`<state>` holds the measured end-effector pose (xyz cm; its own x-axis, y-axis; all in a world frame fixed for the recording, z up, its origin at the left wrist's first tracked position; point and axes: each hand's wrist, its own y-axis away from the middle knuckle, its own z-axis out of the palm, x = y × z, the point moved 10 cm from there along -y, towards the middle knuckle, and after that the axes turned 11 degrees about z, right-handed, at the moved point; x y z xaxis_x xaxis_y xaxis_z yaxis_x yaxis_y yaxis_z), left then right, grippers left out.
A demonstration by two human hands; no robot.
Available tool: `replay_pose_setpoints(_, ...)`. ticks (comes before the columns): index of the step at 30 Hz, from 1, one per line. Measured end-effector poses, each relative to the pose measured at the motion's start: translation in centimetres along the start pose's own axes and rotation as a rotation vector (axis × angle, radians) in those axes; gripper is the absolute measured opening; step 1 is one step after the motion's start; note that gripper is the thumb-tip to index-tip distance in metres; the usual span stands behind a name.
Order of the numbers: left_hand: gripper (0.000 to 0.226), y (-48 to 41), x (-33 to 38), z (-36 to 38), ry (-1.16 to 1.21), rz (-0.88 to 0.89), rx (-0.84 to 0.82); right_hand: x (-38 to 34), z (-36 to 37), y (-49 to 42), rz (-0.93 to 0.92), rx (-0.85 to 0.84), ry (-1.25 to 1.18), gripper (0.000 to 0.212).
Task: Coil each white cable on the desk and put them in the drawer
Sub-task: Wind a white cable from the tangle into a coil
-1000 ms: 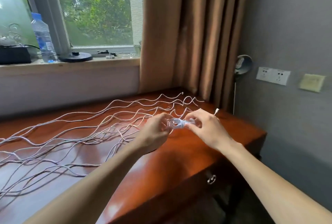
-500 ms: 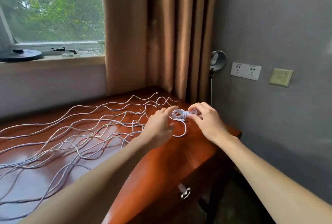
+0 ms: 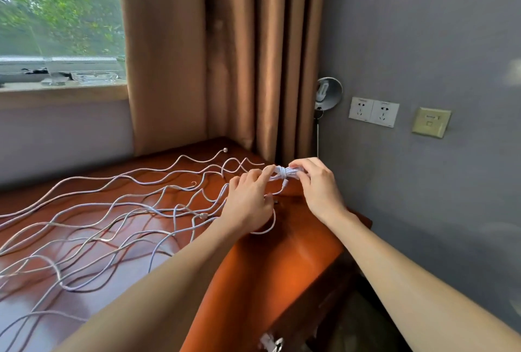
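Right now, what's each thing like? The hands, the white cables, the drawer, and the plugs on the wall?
coiled cable: bundled, held in both hands, one tail loose.
left hand: pinching one end of the coiled cable.
right hand: gripping the coiled cable.
other white cables: uncoiled, spread wavy over the desk.
drawer: looks shut.
wall sockets: nothing plugged in.

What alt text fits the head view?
A person's left grip and right grip pinch a small coiled white cable above the far right corner of a wooden desk. Many loose white cables lie spread across the desk to the left; a brown curtain hangs behind.
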<state>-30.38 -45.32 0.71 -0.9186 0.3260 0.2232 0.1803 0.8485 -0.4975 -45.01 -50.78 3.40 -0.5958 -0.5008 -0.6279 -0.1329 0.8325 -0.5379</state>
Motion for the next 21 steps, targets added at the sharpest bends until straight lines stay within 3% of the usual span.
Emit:
replay_pose_setpoints(6,0.056,0.8,-2.2,1.5,0.062,-0.094,0.075,4.2,1.4,-0.3,0.113,0.069,-0.058,0.023)
replay_pose_setpoints(10,0.035,0.8,-2.6,1.3,0.022,-0.115,0.099,6.9,1.6,-1.0,0.248,0.073,-0.132,0.021)
replay_pose_setpoints(14,0.017,0.7,-2.4,1.5,-0.014,-0.105,0.080,6.9,2.2,-0.9,0.253,0.024,-0.119,0.020)
replay_pose_setpoints(21,0.027,0.9,-2.4,1.5,0.082,-0.141,0.039,6.5,3.2,-0.6,0.233,-0.074,-0.106,0.031)
